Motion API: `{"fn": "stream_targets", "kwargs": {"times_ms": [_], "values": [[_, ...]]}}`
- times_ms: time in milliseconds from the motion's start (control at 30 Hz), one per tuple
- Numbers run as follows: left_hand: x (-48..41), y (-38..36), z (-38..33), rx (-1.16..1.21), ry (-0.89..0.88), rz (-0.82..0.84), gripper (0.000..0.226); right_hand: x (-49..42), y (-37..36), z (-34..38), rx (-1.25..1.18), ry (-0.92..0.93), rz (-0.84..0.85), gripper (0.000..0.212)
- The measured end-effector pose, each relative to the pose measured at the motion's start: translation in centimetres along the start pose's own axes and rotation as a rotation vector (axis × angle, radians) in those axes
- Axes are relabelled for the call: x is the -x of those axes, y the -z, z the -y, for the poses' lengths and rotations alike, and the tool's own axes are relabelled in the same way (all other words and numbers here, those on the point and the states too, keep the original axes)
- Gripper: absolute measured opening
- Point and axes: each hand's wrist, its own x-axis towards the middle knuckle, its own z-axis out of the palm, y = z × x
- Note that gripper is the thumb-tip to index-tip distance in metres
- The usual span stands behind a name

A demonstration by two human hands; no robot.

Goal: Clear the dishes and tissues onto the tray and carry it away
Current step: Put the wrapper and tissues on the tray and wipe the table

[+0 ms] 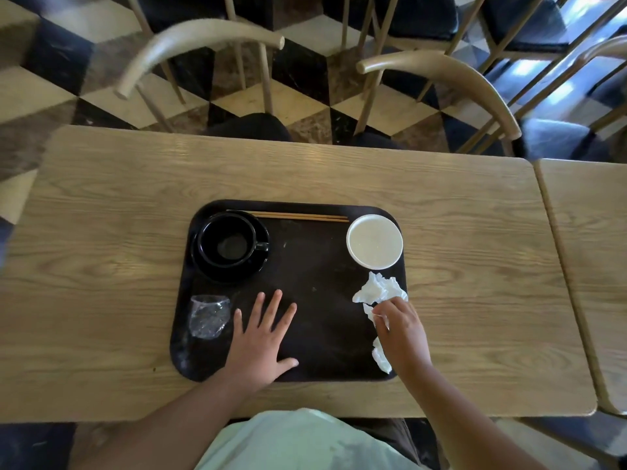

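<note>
Two tissues [379,289] lie at the right edge of the dark tray [315,334]; the nearer one is partly hidden under the right hand [402,329], whose fingertips pinch tissue. Left hand [263,337] lies flat and spread on the tray, grasping nothing. Tray contents: black cup [226,240] on a black saucer [252,266], chopsticks [298,216] along the far rim, white dish [374,241], crumpled clear plastic cup [207,316]. Tray rests on the wooden table [101,232].

I see a dark brown tray [315,300] on a pale wood-grain desk [118,205] — black cup [226,239] and saucer [234,269], white dish [374,241], white tissues [378,290], tan chopsticks [298,216]. The floor [305,96] is checkered — black, cream, brown.
</note>
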Motion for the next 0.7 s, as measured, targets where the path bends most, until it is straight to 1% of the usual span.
{"fn": "stream_targets", "kwargs": {"times_ms": [133, 233, 300, 467, 567, 700], "values": [[0.0, 0.6, -0.4, -0.008, -0.007, 0.032, 0.106, -0.4, -0.6, 0.0, 0.029, 0.039, 0.02, 0.015], [0.0, 1.0, -0.6, -0.022, -0.001, 0.069, 0.107, -0.5, -1.0, -0.3, 0.026, 0.018, 0.035, 0.017], [-0.1, 0.9, -0.7, -0.03, 0.005, 0.056, 0.108, -0.3, -1.3, -0.3, 0.019, 0.011, 0.041, 0.018], [0.0, 1.3, -1.3, -0.063, 0.033, 0.118, 0.108, 0.0, -1.9, -0.4, -0.006, 0.03, 0.024, 0.019], [0.0, 1.6, -1.6, -0.085, 0.05, 0.132, 0.109, -0.1, -2.1, -0.6, -0.004, 0.044, -0.004, 0.02], [0.1, 1.7, -2.1, -0.077, 0.094, 0.146, 0.109, 0.2, -1.8, -0.9, -0.003, 0.074, 0.01, 0.019]]}}
